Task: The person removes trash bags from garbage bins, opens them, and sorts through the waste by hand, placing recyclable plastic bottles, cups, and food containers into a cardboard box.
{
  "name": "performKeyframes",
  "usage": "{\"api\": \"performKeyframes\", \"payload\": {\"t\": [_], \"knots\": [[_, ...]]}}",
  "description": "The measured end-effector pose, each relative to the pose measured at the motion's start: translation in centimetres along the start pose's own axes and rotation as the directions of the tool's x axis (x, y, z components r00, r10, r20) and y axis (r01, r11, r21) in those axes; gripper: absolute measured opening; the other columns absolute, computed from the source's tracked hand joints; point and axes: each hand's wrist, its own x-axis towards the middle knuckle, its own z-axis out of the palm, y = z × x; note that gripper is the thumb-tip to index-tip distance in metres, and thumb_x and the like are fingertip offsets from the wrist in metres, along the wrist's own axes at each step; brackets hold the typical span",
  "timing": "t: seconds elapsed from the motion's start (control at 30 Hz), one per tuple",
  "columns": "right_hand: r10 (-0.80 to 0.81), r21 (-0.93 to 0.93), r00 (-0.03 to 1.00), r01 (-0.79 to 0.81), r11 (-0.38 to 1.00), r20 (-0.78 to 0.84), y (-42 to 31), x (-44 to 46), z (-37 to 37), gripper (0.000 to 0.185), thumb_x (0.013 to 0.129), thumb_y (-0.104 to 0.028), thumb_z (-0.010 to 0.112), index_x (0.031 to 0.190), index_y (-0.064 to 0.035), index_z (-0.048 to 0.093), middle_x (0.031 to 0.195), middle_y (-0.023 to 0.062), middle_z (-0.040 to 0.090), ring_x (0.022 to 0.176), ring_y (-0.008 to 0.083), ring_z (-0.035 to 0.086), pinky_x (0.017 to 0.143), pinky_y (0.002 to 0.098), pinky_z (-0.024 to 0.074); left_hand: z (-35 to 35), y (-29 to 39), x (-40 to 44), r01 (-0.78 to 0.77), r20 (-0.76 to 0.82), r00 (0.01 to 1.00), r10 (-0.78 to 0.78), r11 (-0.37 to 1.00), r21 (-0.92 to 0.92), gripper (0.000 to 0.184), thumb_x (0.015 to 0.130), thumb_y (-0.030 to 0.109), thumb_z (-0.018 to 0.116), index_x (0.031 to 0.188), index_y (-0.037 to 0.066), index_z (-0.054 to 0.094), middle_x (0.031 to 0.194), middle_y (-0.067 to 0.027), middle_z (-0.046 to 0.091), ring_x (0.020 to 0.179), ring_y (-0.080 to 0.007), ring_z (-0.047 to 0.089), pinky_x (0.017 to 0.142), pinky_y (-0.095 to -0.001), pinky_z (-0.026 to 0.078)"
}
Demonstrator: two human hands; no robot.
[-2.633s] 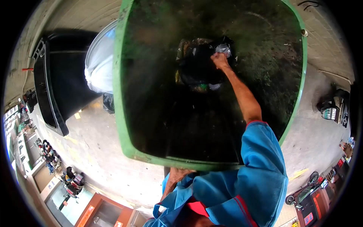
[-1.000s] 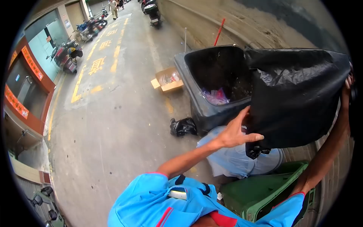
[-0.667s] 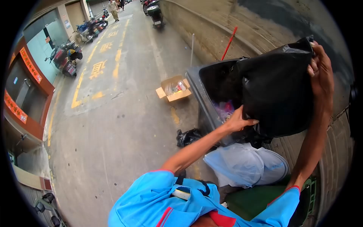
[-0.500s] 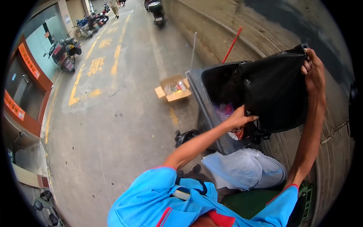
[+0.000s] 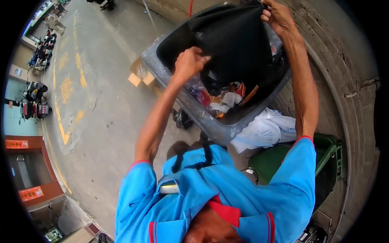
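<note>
A black plastic bag [image 5: 239, 40] hangs stretched over a grey wheeled bin [image 5: 162, 77]. My right hand [image 5: 278, 17] is closed on the bag's upper corner, raised above the bin's far right side. Lower and to the left, my left hand [image 5: 189, 64] has its fingers curled together at the bag's left edge, over the bin's opening. Beneath the bag, loose rubbish [image 5: 231, 99] lies in the bin: white crumpled pieces, orange and red wrappers, and something pink in clear plastic.
A white plastic sack [image 5: 265, 129] leans beside the bin, near a green bin lid [image 5: 271, 164]. A small black bag [image 5: 182, 118] and an open cardboard box [image 5: 141, 73] stand on the ground to the left. Scooters [image 5: 35, 103] line the lane's far side.
My view has tilted down and turned, so the bin sits higher in it. The bag is lifted and shifted, showing more rubbish below. Both hands stay at the bag.
</note>
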Motion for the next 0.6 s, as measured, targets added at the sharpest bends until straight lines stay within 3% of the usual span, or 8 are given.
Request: {"api": "performKeyframes", "payload": {"t": [0.03, 0.1, 0.13, 0.17, 0.23, 0.3, 0.37, 0.6], "knots": [[0.016, -0.006, 0.998, -0.017, 1.0, -0.053, 0.8, -0.8, 1.8, 0.02, 0.089, -0.007, 0.053, 0.069, -0.0109, 0.052, 0.058, -0.0014, 0.044, 0.044, 0.0095, 0.036, 0.04, 0.0248, 0.0323, -0.3, 0.3, 0.7, 0.003, 0.005, 1.0, -0.002, 0.984, -0.178, 0.061, 0.075, 0.031, 0.08, 0.119, -0.006, 0.058, 0.088, -0.0143, 0.07, 0.086, -0.0202, 0.068, 0.08, -0.0323, 0.053], [0.06, -0.094, 0.996, -0.053, 0.994, 0.07, 4.1, -0.2, 2.1, 0.019, 0.089, -0.011, 0.057, 0.07, -0.0078, 0.053, 0.06, 0.0005, 0.048, 0.047, 0.0115, 0.047, 0.043, 0.0322, 0.0445, 0.4, 1.3, 1.6, -0.033, 0.029, 0.999, 0.04, 0.976, -0.217, 0.064, 0.074, 0.03, 0.082, 0.12, -0.007, 0.056, 0.092, -0.0149, 0.069, 0.087, -0.0196, 0.066, 0.08, -0.0314, 0.053], [-0.004, -0.141, 0.999, -0.002, 0.99, -0.039, 4.7, -1.8, 4.3, 0.013, 0.091, -0.012, 0.058, 0.083, -0.0009, 0.06, 0.067, 0.0, 0.049, 0.054, 0.008, 0.047, 0.049, 0.0219, 0.0399, 0.9, 1.7, 2.2, -0.071, 0.034, 0.996, 0.082, 0.964, -0.257, 0.068, 0.072, 0.028, 0.083, 0.121, -0.008, 0.055, 0.095, -0.0154, 0.067, 0.088, -0.019, 0.065, 0.08, -0.0305, 0.053], [0.064, -0.142, 0.998, -0.063, 0.988, -0.002, 6.7, -1.2, 4.3, 0.013, 0.088, -0.01, 0.059, 0.08, 0.0001, 0.061, 0.068, 0.003, 0.053, 0.056, 0.0109, 0.053, 0.05, 0.0244, 0.0461, 1.7, 1.4, 2.9, -0.069, 0.049, 0.995, 0.085, 0.964, -0.258, 0.068, 0.072, 0.028, 0.083, 0.121, -0.008, 0.055, 0.095, -0.0154, 0.067, 0.088, -0.019, 0.065, 0.08, -0.0305, 0.053], [0.151, -0.11, 0.988, -0.154, 0.982, -0.028, 10.5, -1.2, 5.2, 0.008, 0.084, -0.004, 0.061, 0.077, 0.0009, 0.06, 0.068, 0.0058, 0.058, 0.049, 0.0126, 0.055, 0.04, 0.0268, 0.0485, 3.7, 0.1, 4.9, -0.088, 0.089, 0.99, 0.112, 0.966, -0.243, 0.077, 0.068, 0.031, 0.086, 0.124, -0.008, 0.052, 0.104, -0.0175, 0.064, 0.091, -0.0219, 0.064, 0.082, -0.0325, 0.053], [0.279, -0.08, 0.958, -0.284, 0.955, -0.069, 14.3, -1.6, 5.5, 0.01, 0.082, -0.002, 0.06, 0.073, 0.0012, 0.059, 0.056, 0.0046, 0.053, 0.041, 0.0125, 0.05, 0.035, 0.0247, 0.0403, 4.7, -1.4, 6.1, -0.099, 0.118, 0.984, 0.132, 0.963, -0.249, 0.079, 0.065, 0.035, 0.087, 0.121, -0.009, 0.054, 0.1, -0.0164, 0.066, 0.089, -0.0207, 0.065, 0.082, -0.0318, 0.053], [0.392, -0.063, 0.914, -0.399, 0.915, -0.101, 16.7, -2.4, 6.2, 0.011, 0.082, -0.002, 0.057, 0.071, 0.0002, 0.059, 0.053, 0.0041, 0.05, 0.037, 0.0096, 0.04, 0.032, 0.0246, 0.028, 4.7, -2.2, 6.8, -0.045, 0.244, 0.968, 0.063, 0.996, -0.078, 0.078, 0.062, 0.039, 0.087, 0.116, -0.008, 0.056, 0.099, -0.0164, 0.067, 0.092, -0.0216, 0.065, 0.082, -0.0328, 0.052], [0.458, 0.036, 0.872, -0.459, 0.888, -0.173, 22.8, -1.9, 6.3, 0.005, 0.083, -0.001, 0.061, 0.081, 0.0032, 0.06, 0.058, 0.0023, 0.05, 0.04, 0.0058, 0.041, 0.031, 0.0213, 0.0244, 6.3, -8.3, 10.3, -0.092, 0.372, 0.924, 0.089, 0.996, -0.009, 0.032, 0.076, 0.015, 0.063, 0.102, -0.003, 0.065, 0.095, -0.0231, 0.068, 0.096, -0.0339, 0.066, 0.081, -0.0386, 0.051]]}}
